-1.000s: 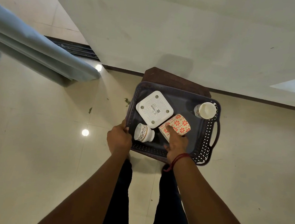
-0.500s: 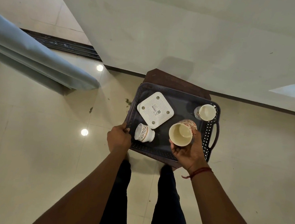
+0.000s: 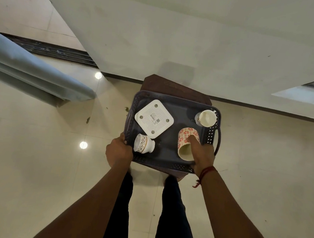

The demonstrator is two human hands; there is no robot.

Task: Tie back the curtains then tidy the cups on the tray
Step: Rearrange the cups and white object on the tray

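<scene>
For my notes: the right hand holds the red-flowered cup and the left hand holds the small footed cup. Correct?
Not quite: the head view shows the left hand gripping the tray's edge, not the small footed cup. The right hand does hold the red-flowered cup.

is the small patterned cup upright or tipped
Tipped. The small cup lies on its side on the tray, mouth toward the left hand.

There are three cups: one floral cup (image 3: 186,134), one white cup (image 3: 206,118), one small patterned cup (image 3: 143,146). There is one tray (image 3: 167,165), one white square device (image 3: 154,118), one stool (image 3: 174,86), one curtain (image 3: 33,73).
</scene>
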